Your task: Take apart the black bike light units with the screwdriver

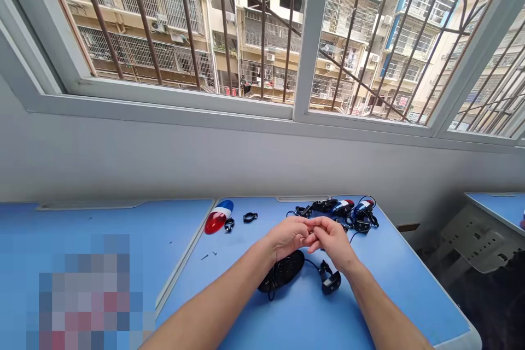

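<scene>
Above the middle of the blue table, my left hand and my right hand meet at the fingertips. Both are closed in a pinch, and whatever they hold is too small or hidden to make out. Beneath them lies a black oval housing with a looped cable. A cable runs from it to a small black unit with a clamp, just below my right hand. To the left rest a glossy red, white and blue oval cover, a black ring clamp and a smaller black clamp.
Two tiny screws lie left of my forearm. At the back right, several black clamps and cables are heaped with red, white and blue covers. A wall and barred window stand behind the table. The lower left is pixelated.
</scene>
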Demonstrator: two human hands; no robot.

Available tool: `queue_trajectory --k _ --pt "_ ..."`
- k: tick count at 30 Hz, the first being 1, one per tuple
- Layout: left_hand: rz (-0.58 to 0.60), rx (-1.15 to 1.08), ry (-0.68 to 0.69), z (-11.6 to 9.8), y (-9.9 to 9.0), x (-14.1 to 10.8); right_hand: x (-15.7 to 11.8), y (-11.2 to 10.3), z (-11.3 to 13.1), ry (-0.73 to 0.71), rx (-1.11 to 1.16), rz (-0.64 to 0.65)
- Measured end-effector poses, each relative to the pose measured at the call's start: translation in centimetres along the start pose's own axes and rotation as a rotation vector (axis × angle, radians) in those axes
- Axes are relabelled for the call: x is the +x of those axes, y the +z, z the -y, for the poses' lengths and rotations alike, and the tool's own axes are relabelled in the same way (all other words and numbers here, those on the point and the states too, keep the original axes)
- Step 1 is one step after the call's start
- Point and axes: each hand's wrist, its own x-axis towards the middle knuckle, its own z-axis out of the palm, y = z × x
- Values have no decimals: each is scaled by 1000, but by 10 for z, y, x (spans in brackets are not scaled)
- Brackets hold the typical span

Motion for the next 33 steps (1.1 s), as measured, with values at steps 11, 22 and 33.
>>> queue_trajectory --k 11,22,33 --pt "123 11 41 -4 4 2 -4 -4 11 24 59 102" --pt "-184 145 159 1 -39 -5 -5 -6 20 -22 242 50" --pt "-659 749 129 -27 -114 -98 -5 -5 7 74 164 61"
